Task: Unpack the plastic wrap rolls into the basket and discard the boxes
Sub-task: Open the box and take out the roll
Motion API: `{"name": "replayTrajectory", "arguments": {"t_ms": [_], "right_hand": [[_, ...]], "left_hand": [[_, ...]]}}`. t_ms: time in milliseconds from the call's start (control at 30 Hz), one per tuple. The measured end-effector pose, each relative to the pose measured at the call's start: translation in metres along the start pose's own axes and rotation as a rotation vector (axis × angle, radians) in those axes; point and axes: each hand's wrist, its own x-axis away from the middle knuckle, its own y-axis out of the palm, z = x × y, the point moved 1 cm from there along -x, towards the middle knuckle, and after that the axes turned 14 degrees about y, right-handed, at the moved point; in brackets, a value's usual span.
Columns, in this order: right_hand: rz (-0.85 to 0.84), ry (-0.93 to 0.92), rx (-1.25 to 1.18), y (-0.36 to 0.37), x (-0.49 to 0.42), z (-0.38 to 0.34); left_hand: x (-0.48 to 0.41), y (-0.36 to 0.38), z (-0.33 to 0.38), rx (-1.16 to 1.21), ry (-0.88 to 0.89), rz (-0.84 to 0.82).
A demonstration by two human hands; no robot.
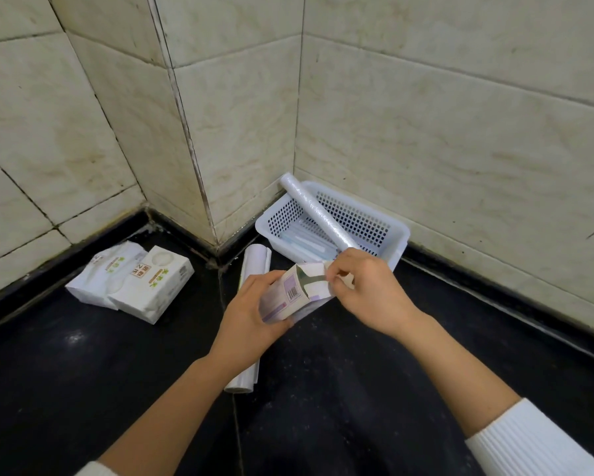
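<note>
A white perforated basket [397,235] stands in the tiled corner on a black counter. A plastic wrap roll [314,209] leans out of it over the far rim, and flat packets lie inside. My left hand [251,317] grips a purple and white box [288,293] from below, just in front of the basket. My right hand [367,286] pinches the box's end flap [318,271], which is folded open. Another white roll [251,269] lies on the counter under my left wrist, partly hidden.
Two white tissue packs [134,281] lie at the left by the wall. Tiled walls close in behind and on both sides. The black counter [357,389] stretches toward me.
</note>
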Motion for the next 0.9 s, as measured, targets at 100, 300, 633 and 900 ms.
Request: {"name": "replayTrajectory", "arguments": {"t_ms": [100,300,633,900], "right_hand": [[-0.063,0.150,-0.278,0.000,0.003,0.001],[-0.237,0.180,-0.318,0.012,0.010,0.006],[-0.055,0.188,-0.432,0.004,0.017,0.007],[-0.064,0.075,-0.228,0.008,0.022,0.012]], "left_hand": [[0.001,0.001,0.002,0.002,-0.007,0.002],[0.005,0.001,0.000,-0.057,0.005,-0.027],[0.003,0.003,0.004,-0.014,-0.015,-0.003],[0.002,0.003,0.006,-0.007,-0.020,-0.033]]}}
